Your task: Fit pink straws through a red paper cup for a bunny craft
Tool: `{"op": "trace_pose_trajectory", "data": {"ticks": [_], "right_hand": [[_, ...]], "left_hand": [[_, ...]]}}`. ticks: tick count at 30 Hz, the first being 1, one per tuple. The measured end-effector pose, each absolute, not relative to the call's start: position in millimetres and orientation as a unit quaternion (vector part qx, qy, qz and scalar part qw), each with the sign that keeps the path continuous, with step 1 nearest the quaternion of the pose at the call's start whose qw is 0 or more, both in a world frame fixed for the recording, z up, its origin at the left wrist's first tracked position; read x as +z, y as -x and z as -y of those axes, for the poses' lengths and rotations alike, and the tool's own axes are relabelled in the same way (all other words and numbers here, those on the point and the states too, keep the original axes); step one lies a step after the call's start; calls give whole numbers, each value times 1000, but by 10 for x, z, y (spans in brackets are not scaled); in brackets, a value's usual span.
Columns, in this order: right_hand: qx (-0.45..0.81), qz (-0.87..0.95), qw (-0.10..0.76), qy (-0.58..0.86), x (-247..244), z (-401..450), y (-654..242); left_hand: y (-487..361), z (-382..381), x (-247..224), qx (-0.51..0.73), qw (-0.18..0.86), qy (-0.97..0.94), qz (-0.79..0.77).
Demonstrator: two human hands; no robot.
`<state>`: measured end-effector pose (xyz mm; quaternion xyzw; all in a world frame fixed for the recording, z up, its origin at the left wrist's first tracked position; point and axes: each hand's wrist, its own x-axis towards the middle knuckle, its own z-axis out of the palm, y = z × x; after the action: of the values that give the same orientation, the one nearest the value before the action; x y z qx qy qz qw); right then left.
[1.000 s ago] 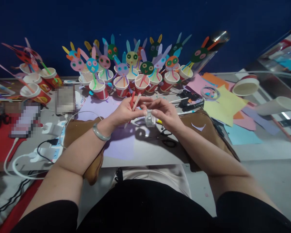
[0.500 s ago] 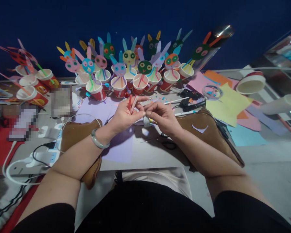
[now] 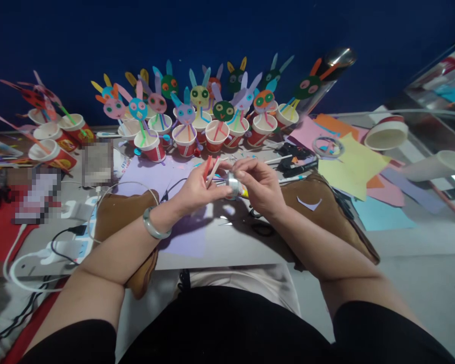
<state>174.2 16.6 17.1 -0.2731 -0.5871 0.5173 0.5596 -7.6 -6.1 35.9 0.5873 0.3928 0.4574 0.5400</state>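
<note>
My left hand is closed, with a red strip and a pale pink strip standing up between its fingers. Its thumb also meets a small roll of clear tape. On the other side of that roll, my right hand pinches it between thumb and fingers. Both hands are raised over the table's middle. Below the right wrist lie black-handled scissors, partly in shadow. A purple paper sheet lies under the left wrist.
Red-and-white paper cups with paper rabbit heads line the back. Coloured paper sheets, a larger tape roll and a tipped cup lie right. Brown pads flank the middle. Left are a phone, cables and a power strip.
The tape roll has turned and come up between my hands, showing more of its side. My right fingers have shifted onto its top edge. The strips stay in my left hand.
</note>
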Motion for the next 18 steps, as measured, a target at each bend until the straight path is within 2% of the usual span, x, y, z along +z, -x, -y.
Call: {"op": "trace_pose_trajectory", "data": {"ticks": [12,18], "right_hand": [[558,576,536,264,230,-148,-1769],[545,598,528,259,309,-129,-1807]], "left_hand": [[61,52,364,471,462,-621,-422],[37,86,388,457,500,-610,-410]]}}
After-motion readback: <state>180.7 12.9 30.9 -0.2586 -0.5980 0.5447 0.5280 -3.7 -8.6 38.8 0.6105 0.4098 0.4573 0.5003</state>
